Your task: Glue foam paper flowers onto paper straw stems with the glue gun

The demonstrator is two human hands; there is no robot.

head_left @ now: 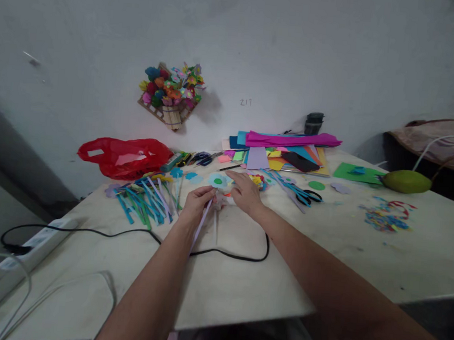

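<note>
My left hand (pixel 196 203) is closed in a pinch around a thin lavender strip (pixel 201 224) that hangs down toward the table's front. To the right, my right hand (pixel 244 193) has its fingers stretched out over the small cutouts, and no held thing shows in it. Just beyond both hands lies a pale blue flower cutout (pixel 212 179) with a green dot (pixel 218 182) at its centre. Beside my right hand is a small cluster of red, yellow and blue flowers (pixel 258 181). What lies beneath my right palm is hidden.
Blue, green and lavender strips (pixel 146 200) lie left, before a red plastic bag (pixel 133 157). Scissors (pixel 309 197), coloured sheets (pixel 257 157) and scraps (pixel 386 216) spread rightward, near a green fruit-like object (pixel 407 181). A black cable (pixel 228 254) crosses the front from the power strip (pixel 44 239).
</note>
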